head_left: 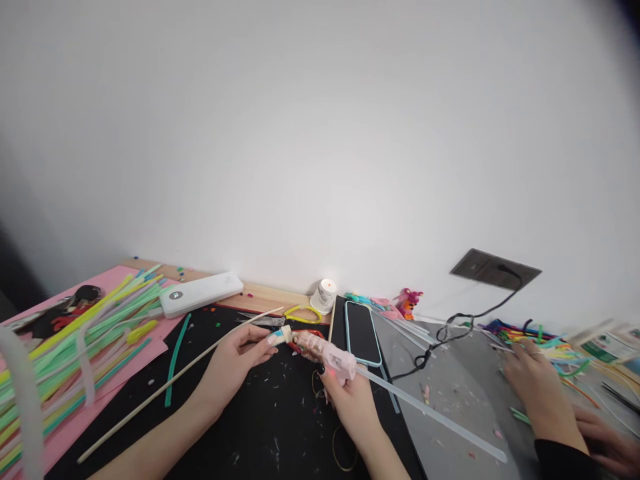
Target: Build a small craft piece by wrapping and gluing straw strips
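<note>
My right hand (350,403) is wrapped round a pale pink hot glue gun (341,361), with a long translucent glue stick (435,415) sticking out of its back end. The gun's nozzle points left and sits at or very near a small cream and blue piece (284,335), perhaps pipe cleaner. My left hand (247,353) pinches that piece between thumb and fingers. Just behind the two hands lie scissors with yellow handles (305,313). A thin wooden stick (165,393) runs beside my left forearm, and a teal pipe cleaner (177,360) lies near it.
Bundled pipe cleaners (107,327) cover the pink sheet on the left, by a white power bank (203,295). Behind are a paper cup (325,297) and a phone (363,333). A black cord (425,357) runs to the wall socket. Another person's hands (540,387) work at right.
</note>
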`<state>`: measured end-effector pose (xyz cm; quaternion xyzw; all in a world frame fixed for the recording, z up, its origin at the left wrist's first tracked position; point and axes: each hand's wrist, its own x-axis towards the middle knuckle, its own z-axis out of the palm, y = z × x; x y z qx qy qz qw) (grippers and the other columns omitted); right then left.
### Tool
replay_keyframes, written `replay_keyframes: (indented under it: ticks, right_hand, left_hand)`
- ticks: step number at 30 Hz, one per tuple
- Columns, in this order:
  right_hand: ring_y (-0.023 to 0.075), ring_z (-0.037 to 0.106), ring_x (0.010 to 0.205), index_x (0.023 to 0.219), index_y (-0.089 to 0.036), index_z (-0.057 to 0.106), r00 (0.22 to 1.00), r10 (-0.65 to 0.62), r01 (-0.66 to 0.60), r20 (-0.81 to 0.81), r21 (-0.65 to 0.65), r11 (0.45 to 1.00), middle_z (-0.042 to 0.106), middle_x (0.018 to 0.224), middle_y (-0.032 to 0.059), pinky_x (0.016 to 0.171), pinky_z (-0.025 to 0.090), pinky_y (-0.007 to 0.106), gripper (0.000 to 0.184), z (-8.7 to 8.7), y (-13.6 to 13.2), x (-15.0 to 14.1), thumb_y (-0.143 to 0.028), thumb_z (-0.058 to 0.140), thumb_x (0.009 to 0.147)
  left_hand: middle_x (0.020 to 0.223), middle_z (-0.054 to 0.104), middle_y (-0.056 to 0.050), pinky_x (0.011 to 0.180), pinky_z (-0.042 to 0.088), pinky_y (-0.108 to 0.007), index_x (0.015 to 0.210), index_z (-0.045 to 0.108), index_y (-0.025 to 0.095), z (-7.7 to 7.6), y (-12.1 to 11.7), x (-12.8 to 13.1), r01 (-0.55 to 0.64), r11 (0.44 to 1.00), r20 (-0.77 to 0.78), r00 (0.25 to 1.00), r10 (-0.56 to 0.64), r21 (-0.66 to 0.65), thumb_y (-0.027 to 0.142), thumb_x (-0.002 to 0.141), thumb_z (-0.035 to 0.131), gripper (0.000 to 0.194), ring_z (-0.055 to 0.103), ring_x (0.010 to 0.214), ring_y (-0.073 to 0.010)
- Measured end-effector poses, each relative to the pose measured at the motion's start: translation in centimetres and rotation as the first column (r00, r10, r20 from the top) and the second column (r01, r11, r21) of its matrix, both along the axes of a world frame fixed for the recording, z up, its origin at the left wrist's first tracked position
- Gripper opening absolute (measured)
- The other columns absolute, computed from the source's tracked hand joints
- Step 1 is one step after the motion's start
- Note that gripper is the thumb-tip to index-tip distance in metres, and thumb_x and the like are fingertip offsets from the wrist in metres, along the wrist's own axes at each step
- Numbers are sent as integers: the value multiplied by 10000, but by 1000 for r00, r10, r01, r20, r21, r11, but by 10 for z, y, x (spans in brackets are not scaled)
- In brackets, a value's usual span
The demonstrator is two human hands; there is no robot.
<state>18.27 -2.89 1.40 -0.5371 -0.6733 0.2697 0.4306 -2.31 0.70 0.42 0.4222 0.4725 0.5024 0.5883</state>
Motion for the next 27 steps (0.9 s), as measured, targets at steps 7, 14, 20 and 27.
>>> replay_keyframes:
  ticks: [7,14,20,27]
  right_hand:
    - [115,434,487,818,-137,665,1000,-13,12,-19,-20,1000,522,579,-15,463,413,213,175,1,0,1,-219,526,750]
    - [107,392,465,787,-140,644,999,1,-3,-36,-59,998,488,559,-24,435,368,209,148,4,-1,-1,-230,531,755]
    - [114,403,484,776,-132,642,1000,-2,1,-17,-49,999,487,565,-18,453,370,215,159,6,-1,-1,-231,519,752]
    - [122,416,467,803,-141,655,1000,6,-6,0,-46,999,496,541,-19,464,404,225,180,5,-1,-1,-244,513,765]
  left_hand:
    - [846,675,-39,803,492,-311,729,711,255,0,-1,-5,13,887,-363,915,175,461,239,722,667,47,629,854,-240]
    - [812,687,-44,808,469,-312,708,747,287,10,-6,-5,43,810,-418,872,255,584,205,729,652,127,625,813,-242]
    - [869,689,-51,837,467,-282,743,758,285,5,-8,-6,133,806,-447,877,176,577,203,788,590,192,629,858,-226]
    - [930,704,-55,931,434,-306,802,768,289,5,-8,-11,163,831,-385,921,66,531,186,771,603,198,613,930,-242]
